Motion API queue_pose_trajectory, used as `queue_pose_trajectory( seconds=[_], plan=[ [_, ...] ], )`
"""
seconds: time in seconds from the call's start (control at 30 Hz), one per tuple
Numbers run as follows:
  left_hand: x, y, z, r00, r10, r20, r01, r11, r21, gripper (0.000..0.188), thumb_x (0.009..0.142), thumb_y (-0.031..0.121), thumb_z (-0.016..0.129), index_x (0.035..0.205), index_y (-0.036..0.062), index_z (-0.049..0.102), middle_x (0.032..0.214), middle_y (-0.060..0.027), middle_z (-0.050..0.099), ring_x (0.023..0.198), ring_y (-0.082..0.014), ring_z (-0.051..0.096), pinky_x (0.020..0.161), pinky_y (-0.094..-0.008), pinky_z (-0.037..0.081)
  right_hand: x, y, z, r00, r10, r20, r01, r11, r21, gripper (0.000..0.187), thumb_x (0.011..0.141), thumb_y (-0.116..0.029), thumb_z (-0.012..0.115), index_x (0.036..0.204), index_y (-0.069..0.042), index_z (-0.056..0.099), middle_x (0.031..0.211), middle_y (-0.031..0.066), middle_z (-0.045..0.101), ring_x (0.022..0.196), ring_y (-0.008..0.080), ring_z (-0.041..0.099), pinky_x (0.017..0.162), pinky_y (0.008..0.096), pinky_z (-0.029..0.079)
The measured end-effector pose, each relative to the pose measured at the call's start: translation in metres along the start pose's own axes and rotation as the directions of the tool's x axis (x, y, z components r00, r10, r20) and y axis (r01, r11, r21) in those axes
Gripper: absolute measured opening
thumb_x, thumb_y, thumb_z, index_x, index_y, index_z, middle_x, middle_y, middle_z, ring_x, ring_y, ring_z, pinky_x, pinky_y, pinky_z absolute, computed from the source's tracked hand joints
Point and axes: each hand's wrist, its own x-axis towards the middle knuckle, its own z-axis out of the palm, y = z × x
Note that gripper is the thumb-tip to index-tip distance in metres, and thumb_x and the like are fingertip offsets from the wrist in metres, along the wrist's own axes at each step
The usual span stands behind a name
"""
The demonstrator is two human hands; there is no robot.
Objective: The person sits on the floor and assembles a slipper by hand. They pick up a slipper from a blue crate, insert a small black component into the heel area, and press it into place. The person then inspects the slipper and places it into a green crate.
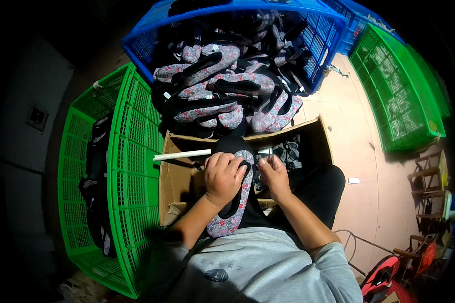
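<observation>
A grey slipper (231, 223) with a red floral pattern and a dark lining lies lengthwise over my lap. My left hand (222, 181) grips it, the fingers curled over its opening near the far end. Just right of the slipper, my right hand (274, 178) is closed in a pinch. Whatever sits between its fingertips is too small to make out. Beneath and beyond both hands is an open cardboard box (175, 174) with dark scraps (289, 152) inside. A pale stick (183, 154) juts across the box's left side.
Similar floral slippers (242, 83) spill in a heap from a blue crate (316, 48) ahead. At my left stands a tall green crate (136, 199) with dark items inside. Another green crate (397, 88) is at far right. A small white object (354, 180) lies on the floor.
</observation>
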Motion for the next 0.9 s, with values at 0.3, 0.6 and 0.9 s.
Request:
queue_pose_trajectory(
  seconds=[0.3, 0.6, 0.9],
  plan=[
    [0.001, 0.001, -0.008, 0.973, -0.207, 0.104, 0.210, 0.978, -0.013, 0.053, 0.063, 0.005, 0.077, 0.112, 0.0064, 0.060, 0.104, -0.0123, 0.056, 0.099, -0.0348, 0.053, 0.090, -0.0434, 0.044, -0.003, 0.009, 0.015, 0.941, -0.316, 0.118, 0.331, 0.800, -0.501, 0.054, 0.076, -0.026, 0.081, 0.114, -0.002, 0.051, 0.102, 0.0097, 0.051, 0.085, 0.0183, 0.051, 0.076, 0.0300, 0.045],
    [0.014, 0.002, -0.018, 0.920, -0.281, 0.272, 0.310, 0.948, -0.069, 0.054, 0.063, -0.003, 0.070, 0.115, 0.0064, 0.057, 0.107, -0.0131, 0.055, 0.103, -0.0354, 0.054, 0.091, -0.0417, 0.044, 0.007, -0.008, 0.026, 0.959, -0.268, 0.097, 0.252, 0.641, -0.725, 0.060, 0.071, -0.019, 0.076, 0.120, -0.001, 0.048, 0.111, 0.0172, 0.054, 0.103, 0.0339, 0.056, 0.088, 0.0391, 0.046],
    [0.003, -0.004, 0.013, 0.953, -0.176, 0.246, 0.145, 0.979, 0.141, 0.045, 0.067, -0.002, 0.063, 0.112, 0.0032, 0.062, 0.101, -0.0108, 0.057, 0.097, -0.0318, 0.055, 0.083, -0.0416, 0.045, 0.011, -0.011, 0.019, 0.941, -0.299, 0.159, 0.283, 0.435, -0.855, 0.056, 0.069, -0.005, 0.069, 0.121, -0.001, 0.050, 0.109, 0.0194, 0.058, 0.104, 0.0374, 0.056, 0.089, 0.0418, 0.047]
  ],
)
